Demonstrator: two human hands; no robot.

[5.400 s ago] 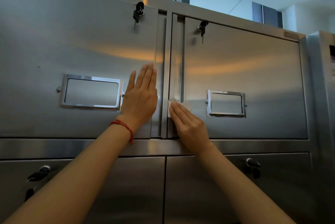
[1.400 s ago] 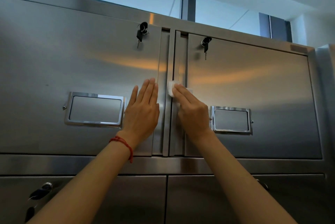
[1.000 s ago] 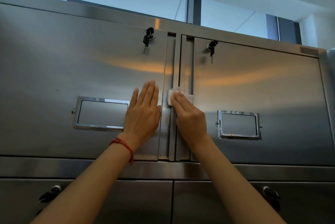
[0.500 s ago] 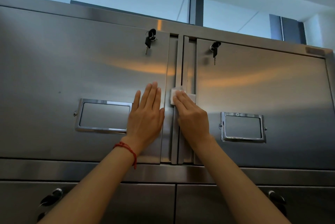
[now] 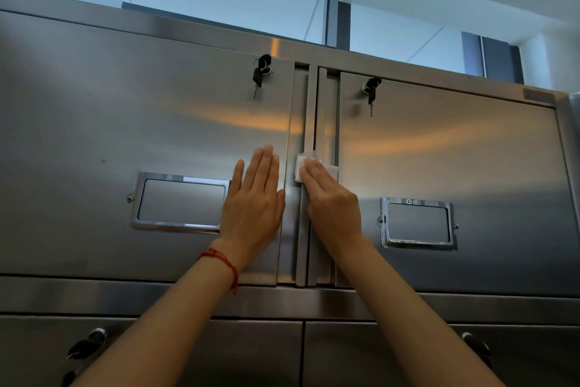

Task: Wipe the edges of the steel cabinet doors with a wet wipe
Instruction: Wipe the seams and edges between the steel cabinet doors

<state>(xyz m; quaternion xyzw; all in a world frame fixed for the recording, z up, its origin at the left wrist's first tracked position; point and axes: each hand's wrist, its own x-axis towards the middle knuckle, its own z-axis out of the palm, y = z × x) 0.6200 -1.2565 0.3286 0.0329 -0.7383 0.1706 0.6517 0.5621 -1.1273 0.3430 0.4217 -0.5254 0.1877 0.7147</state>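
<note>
Two upper steel cabinet doors meet at a vertical seam: the left door (image 5: 125, 135) and the right door (image 5: 455, 160). My right hand (image 5: 332, 204) presses a folded white wet wipe (image 5: 303, 165) flat against the inner edge strip of the right door, about halfway up the seam. Fingers cover most of the wipe. My left hand (image 5: 255, 204) lies flat and open on the left door beside the seam, with a red string on its wrist.
A key hangs in the lock of each upper door, on the left door (image 5: 260, 73) and on the right door (image 5: 371, 91). Each door carries a chrome label frame, one on the left door (image 5: 180, 203) and one on the right door (image 5: 419, 223). Lower doors with locks (image 5: 94, 341) sit below.
Over five seconds my right hand has slid the wipe up the seam from the lower part to mid-height. In the last half second it barely moved. My left hand stays flat on the left door.
</note>
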